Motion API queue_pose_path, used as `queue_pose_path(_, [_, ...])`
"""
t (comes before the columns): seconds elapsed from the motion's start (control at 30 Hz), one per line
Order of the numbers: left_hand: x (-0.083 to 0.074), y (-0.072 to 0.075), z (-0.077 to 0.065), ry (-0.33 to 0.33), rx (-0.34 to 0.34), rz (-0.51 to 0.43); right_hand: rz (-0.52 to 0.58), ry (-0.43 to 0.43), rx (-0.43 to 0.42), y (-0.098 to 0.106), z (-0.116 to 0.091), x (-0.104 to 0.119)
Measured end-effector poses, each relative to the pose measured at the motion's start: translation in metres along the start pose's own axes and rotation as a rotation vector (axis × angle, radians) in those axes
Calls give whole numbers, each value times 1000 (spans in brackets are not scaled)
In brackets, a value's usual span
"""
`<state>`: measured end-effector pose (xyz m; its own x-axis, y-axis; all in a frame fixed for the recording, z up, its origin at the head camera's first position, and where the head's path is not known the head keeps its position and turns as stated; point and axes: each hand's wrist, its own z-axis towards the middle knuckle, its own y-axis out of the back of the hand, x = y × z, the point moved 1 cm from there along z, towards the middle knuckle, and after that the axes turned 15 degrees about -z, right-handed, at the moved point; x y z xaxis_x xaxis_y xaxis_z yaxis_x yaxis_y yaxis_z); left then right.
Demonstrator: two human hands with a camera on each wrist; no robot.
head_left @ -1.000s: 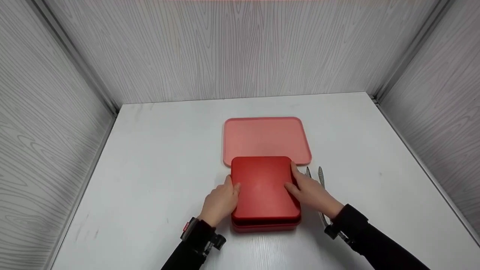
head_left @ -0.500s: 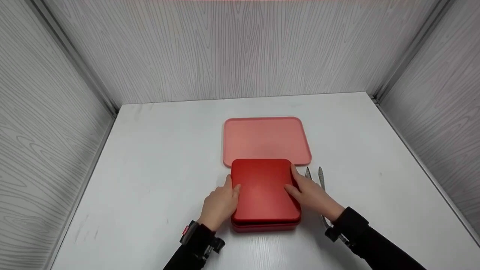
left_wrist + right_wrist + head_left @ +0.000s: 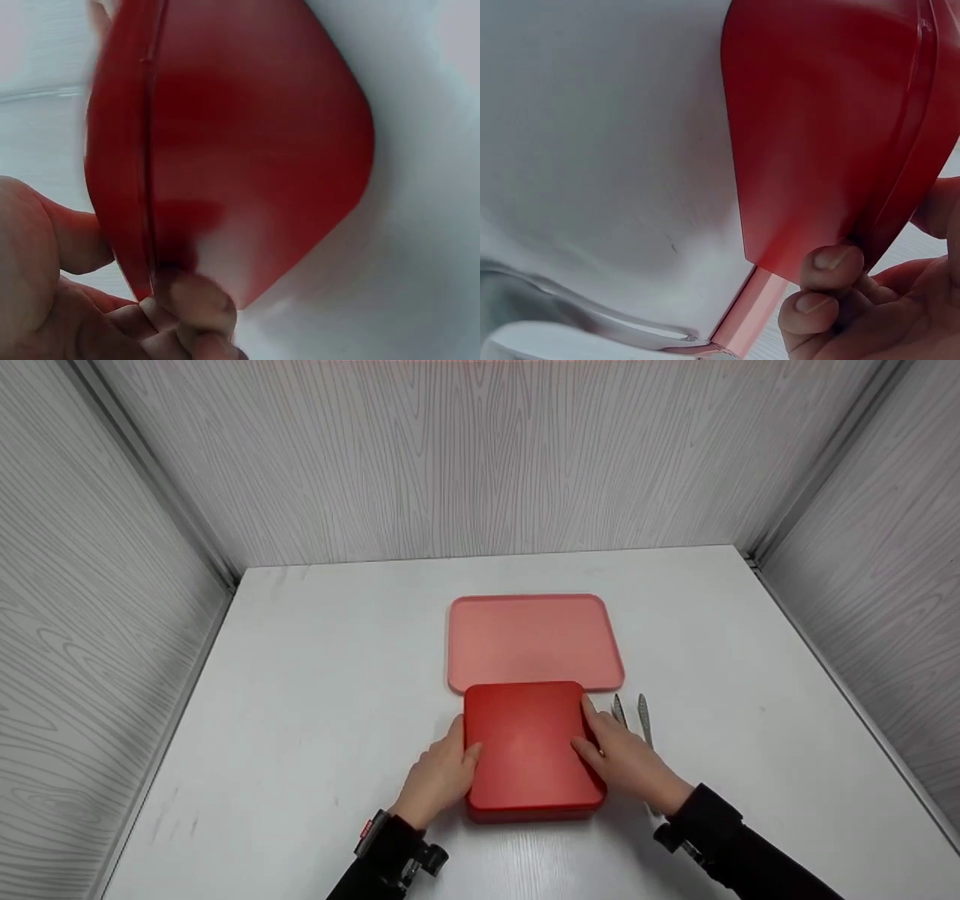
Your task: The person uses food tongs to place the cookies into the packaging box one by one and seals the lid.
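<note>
A red rectangular box (image 3: 534,815) stands on the white table, its red lid (image 3: 529,746) sitting over it. In both wrist views a thin seam runs between lid and box. My left hand (image 3: 439,772) grips the lid's left side, thumb on top; in the left wrist view its fingertips (image 3: 199,304) bend against the box wall below the seam. On the opposite side my right hand (image 3: 626,757) holds the lid the same way, with its fingertips (image 3: 832,266) at the seam near a corner. The box's inside is hidden.
Behind the box lies a flat pink tray (image 3: 534,637), its near edge overlapped by the lid in the head view. Metal cutlery with patterned handles (image 3: 643,712) lies to the right, partly under my right hand and wrist. Grey wood-grain panels (image 3: 480,457) enclose the back and sides.
The lid's far edge has come down toward me, and the dark gap at the near side has closed as the lid lowered onto the box. Both hands have kept hold.
</note>
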<state>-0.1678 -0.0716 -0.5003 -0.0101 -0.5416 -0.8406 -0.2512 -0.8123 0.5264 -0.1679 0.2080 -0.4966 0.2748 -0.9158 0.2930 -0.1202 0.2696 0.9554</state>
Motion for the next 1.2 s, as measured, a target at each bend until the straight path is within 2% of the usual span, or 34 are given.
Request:
queue_pose_path(0.17, [1, 1, 0, -32, 18, -34, -20, -8, 0, -2, -2, 1])
queue_pose_path(0.3, [2, 3, 1, -19, 20, -33, -13, -7, 1, -1, -2, -1])
queue_pose_path(0.37, [3, 3, 1, -8, 14, -20, -16, -12, -3, 0, -2, -2])
queue_pose_path(0.43, [1, 4, 1, -7, -19, 34, -70, 3, -53, 2, -2, -4])
queue_pose_path(0.5, [0, 6, 2, -47, -67, 114, -134, 48, -130, 4, -1, -6])
queue_pose_path(0.6, [-1, 8, 2, -200, -118, 260, -248, 149, -227, 6, -1, -7])
queue_pose_path(0.63, [0, 9, 2, -268, -111, 302, -268, 186, -229, 6, -1, -7])
queue_pose_path(0.7, [2, 9, 4, -393, -56, 367, -291, 242, -187, 5, -1, -6])
queue_pose_path(0.73, [4, 8, 4, -437, -16, 390, -307, 264, -160, 3, -1, -5])
queue_pose_path(0.8, [7, 6, 7, -482, 74, 433, -330, 291, -104, 0, 0, -4])
queue_pose_path(0.87, [11, 4, 9, -488, 144, 475, -347, 296, -68, -4, 0, -4])
queue_pose_path(0.93, [14, 1, 11, -481, 181, 506, -358, 297, -55, -7, 1, -4])
queue_pose_path(1.03, [17, -2, 13, -475, 189, 535, -363, 301, -57, -9, 1, -4])
queue_pose_path(1.2, [19, -4, 12, -481, 182, 523, -370, 321, -64, -10, 1, -4])
